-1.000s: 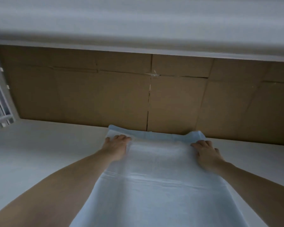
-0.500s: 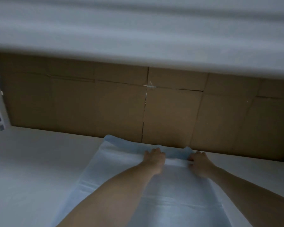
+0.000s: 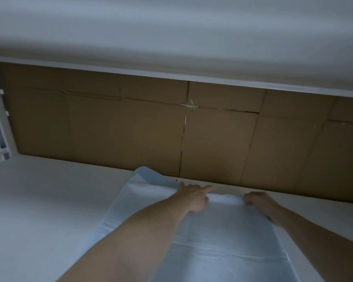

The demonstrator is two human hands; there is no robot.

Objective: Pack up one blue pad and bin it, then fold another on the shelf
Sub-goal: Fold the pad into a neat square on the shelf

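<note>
Since the earlier frame, the left hand (image 3: 194,197) has slid rightward, pressing fingers flat beside the right hand (image 3: 257,201), which pinches the blue pad (image 3: 222,231)'s far edge. Thin, limp sheet; corners are best gripped.

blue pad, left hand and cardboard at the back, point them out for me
blue pad (image 3: 222,237), head view, its flat middle
left hand (image 3: 194,197), head view, back of the hand
cardboard (image 3: 118,131), head view, left panel

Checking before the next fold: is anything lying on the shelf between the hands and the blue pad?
Nothing visible. The left hand and right hand are both already on the blue pad's far edge, near the cardboard backing.
</note>
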